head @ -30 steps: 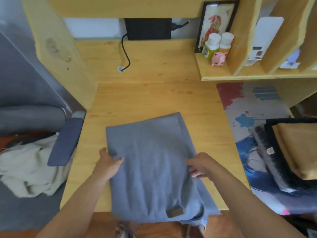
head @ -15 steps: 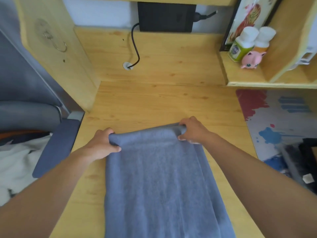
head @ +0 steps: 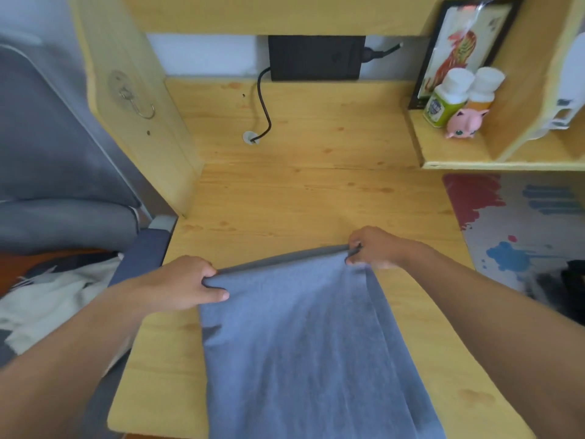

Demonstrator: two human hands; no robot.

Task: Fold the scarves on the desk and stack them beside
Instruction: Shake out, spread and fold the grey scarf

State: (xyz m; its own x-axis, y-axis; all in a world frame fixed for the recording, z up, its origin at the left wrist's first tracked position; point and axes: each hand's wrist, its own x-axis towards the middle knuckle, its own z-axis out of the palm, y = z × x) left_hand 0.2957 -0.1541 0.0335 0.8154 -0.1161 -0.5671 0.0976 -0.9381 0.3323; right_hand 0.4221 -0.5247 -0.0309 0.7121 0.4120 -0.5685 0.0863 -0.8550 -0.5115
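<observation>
The desk (head: 316, 198) is pale wood and fills most of the view, with a raised shelf (head: 459, 156) at its right rear and an upright side panel (head: 133, 99) at the left rear. Left of the desk stands a grey chair (head: 57, 172) with pale cloth (head: 53, 299) heaped on its seat. To the right lies a mat (head: 522, 217) printed with red and blue splashes.

The scarf (head: 294, 350) is blue-grey and lies lengthwise down the middle of the desk, its near end running out of the bottom of the view. Its far edge is lifted a little off the wood and pulled into a taut, slightly slanted line between the two hands.

Both forearms reach in from the lower corners, extended and nearly straight. The left hand (head: 186, 285) is palm down, fingers curled over the scarf's far left corner with the thumb lying on top of the cloth, closed on it. The right hand (head: 375, 248) sits farther from the body, knuckles up, pinching the far right corner between thumb and fingers.

At the back wall a black box (head: 316, 58) hangs, and a cable (head: 264, 106) drops from it into a hole in the desk. On the shelf stand a framed picture (head: 459, 42), two white-capped bottles (head: 459, 93) and a pink toy (head: 465, 123).
</observation>
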